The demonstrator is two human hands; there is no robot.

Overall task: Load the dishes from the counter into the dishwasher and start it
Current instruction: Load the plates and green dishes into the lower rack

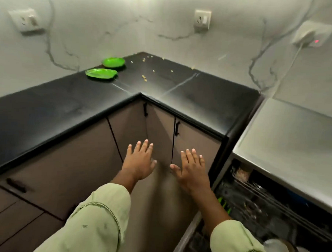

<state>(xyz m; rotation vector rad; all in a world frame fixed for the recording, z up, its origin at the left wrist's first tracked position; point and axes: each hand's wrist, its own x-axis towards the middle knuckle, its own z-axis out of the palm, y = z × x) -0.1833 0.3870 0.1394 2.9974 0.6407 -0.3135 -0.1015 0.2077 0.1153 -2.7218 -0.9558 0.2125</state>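
Evidently our left hand [140, 161] and right hand [192, 170] were empty, fingers spread straight. Two green plates [101, 73] lay far left on the counter [48, 111]; we judged gripping each rim firmly best, the dishwasher [262, 206] waiting near right.

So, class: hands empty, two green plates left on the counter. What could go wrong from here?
The green plates sit far back by the wall; a long reach may fumble them. Crumbs beside them could get swept off the counter. The open dishwasher rack stands close by the right arm and might get bumped.
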